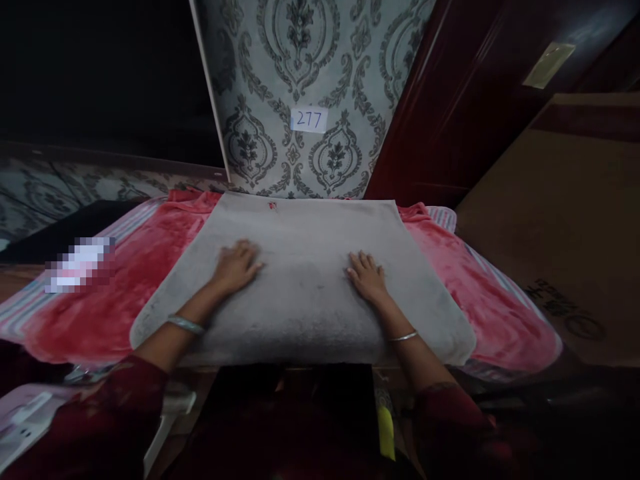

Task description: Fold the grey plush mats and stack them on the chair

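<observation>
A grey towel (305, 233) lies spread flat over a pink fleece blanket (140, 267) on a table. My left hand (236, 265) rests palm down on the towel's left middle, fingers slightly apart. On the towel's right middle my right hand (367, 275) presses flat, fingers spread. Neither hand holds anything. Each wrist wears a bangle. A small red mark (273, 206) sits near the towel's far edge.
A patterned wall panel with a label reading 277 (309, 120) stands behind the table. A brown cardboard box (560, 233) is at the right, dark wooden furniture (460, 100) behind it. A yellow item (385, 432) lies below the near table edge.
</observation>
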Demonstrator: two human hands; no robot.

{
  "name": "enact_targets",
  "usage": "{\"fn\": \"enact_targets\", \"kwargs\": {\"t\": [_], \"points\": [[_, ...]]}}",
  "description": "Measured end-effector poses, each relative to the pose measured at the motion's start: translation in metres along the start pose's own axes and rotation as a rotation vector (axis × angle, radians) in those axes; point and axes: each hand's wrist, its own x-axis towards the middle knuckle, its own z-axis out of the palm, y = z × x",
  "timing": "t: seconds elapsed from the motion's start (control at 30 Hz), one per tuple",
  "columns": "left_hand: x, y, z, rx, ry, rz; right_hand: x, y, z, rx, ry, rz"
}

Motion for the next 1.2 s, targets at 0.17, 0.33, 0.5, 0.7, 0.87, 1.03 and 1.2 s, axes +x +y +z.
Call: {"fn": "enact_targets", "kwargs": {"t": [0.17, 0.33, 0.5, 0.7, 0.87, 1.03, 1.2], "points": [[0.026, 0.108, 0.019, -0.146, -0.100, 0.426, -0.003, -0.017, 0.011, -0.058, -0.020, -0.022], [0.031, 0.136, 0.050, -0.193, -0.097, 0.472, -0.006, -0.015, 0.014, -0.081, -0.010, -0.027], [0.030, 0.128, 0.057, -0.196, -0.062, 0.498, -0.007, -0.015, 0.014, -0.064, 0.006, -0.025], [0.037, 0.102, 0.042, -0.138, -0.122, 0.447, -0.008, -0.016, 0.014, -0.079, -0.006, -0.011], [0.037, 0.046, 0.028, -0.063, -0.142, 0.284, -0.008, -0.016, 0.014, -0.089, -0.004, -0.011], [0.023, -0.007, 0.019, 0.006, -0.103, 0.104, -0.008, -0.016, 0.017, -0.104, 0.018, -0.010], [0.011, -0.028, 0.019, 0.029, -0.041, -0.069, -0.007, -0.015, 0.018, -0.109, 0.025, -0.015]]}}
